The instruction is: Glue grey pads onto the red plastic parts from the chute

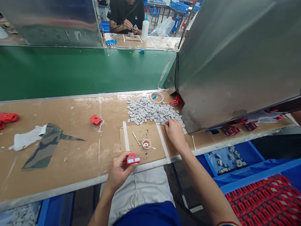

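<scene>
My left hand (119, 169) grips a small red toy vehicle part (133, 159) with two pale blue windows, held just over the table's front edge. My right hand (176, 135) reaches to the near right side of a pile of small grey rectangular pieces (150, 109). Its fingertips are pinched together at the pile; whatever lies between them is too small to make out. Between my hands a cardboard sheet (130, 130) is taped down. On it stand a small cup (146, 144) with a stick in it and a loose wooden stick (136, 139).
A red part (96, 120) and a camouflage cloth (44, 149) lie to the left. A metal panel (241, 63) slants over the right side. Below it are blue trays (257, 163) of parts. Beyond the green belt (80, 71), another person (126, 16) works.
</scene>
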Demonstrator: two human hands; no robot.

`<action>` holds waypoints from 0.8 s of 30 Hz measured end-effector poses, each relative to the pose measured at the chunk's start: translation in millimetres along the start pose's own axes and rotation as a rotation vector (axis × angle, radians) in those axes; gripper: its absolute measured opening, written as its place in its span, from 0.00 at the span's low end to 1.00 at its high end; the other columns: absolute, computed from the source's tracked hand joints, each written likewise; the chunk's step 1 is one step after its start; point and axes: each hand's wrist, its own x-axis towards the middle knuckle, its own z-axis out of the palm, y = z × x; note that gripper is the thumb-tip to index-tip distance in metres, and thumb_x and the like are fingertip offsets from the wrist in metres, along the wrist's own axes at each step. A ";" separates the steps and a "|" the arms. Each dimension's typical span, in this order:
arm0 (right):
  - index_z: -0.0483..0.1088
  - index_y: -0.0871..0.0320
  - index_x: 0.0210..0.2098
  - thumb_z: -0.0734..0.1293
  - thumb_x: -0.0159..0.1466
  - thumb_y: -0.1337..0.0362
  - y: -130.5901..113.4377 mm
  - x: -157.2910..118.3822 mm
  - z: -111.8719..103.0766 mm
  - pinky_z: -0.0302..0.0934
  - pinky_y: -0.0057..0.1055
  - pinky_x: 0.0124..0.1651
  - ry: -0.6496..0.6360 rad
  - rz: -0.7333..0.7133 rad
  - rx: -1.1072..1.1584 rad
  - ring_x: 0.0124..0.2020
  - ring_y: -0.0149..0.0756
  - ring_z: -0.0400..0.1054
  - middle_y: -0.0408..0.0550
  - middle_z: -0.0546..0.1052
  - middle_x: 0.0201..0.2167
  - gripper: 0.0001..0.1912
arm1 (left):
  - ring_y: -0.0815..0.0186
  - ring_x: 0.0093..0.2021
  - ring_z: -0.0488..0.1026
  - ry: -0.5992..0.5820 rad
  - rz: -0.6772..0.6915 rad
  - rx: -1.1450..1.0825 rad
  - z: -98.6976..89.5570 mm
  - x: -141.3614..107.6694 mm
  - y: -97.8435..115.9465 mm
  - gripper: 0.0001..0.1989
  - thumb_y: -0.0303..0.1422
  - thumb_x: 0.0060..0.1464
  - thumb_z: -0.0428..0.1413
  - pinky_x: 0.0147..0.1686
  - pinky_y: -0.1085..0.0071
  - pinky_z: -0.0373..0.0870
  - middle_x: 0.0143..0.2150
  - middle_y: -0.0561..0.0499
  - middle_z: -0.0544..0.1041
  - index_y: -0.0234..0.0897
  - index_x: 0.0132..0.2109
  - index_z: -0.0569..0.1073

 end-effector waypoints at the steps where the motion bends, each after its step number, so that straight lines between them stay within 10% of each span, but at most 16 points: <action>1: 0.74 0.61 0.36 0.61 0.67 0.72 0.2 -1.6 -1.4 0.62 0.37 0.44 -0.010 0.000 -0.015 0.38 0.45 0.70 0.58 0.78 0.36 0.09 | 0.63 0.34 0.82 -0.003 -0.005 -0.005 -0.1 -0.2 -0.6 0.14 0.40 0.56 0.64 0.34 0.73 0.79 0.35 0.46 0.84 0.34 0.44 0.79; 13: 0.74 0.61 0.39 0.62 0.67 0.71 14.7 -44.5 -36.8 0.68 0.38 0.47 0.033 0.042 0.232 0.40 0.43 0.74 0.56 0.78 0.40 0.09 | 0.68 0.29 0.76 0.034 -0.038 -0.287 -6.7 -2.1 -9.8 0.24 0.47 0.46 0.72 0.31 0.75 0.74 0.33 0.51 0.81 0.37 0.44 0.81; 18: 0.77 0.53 0.39 0.68 0.69 0.62 -26.4 -98.2 -76.6 0.67 0.28 0.37 0.034 -0.032 0.883 0.37 0.35 0.73 0.46 0.77 0.36 0.05 | 0.67 0.30 0.77 -0.115 -0.044 -0.292 -6.1 -2.5 -2.2 0.21 0.42 0.46 0.73 0.32 0.74 0.74 0.32 0.52 0.81 0.37 0.44 0.80; 24: 0.80 0.55 0.38 0.72 0.67 0.60 -81.2 -121.4 -80.0 0.67 0.28 0.32 -0.278 -0.058 1.042 0.31 0.34 0.74 0.47 0.80 0.33 0.06 | 0.64 0.32 0.78 -0.169 -0.026 -0.199 -7.2 0.7 2.4 0.23 0.46 0.44 0.74 0.35 0.71 0.74 0.35 0.49 0.83 0.36 0.40 0.79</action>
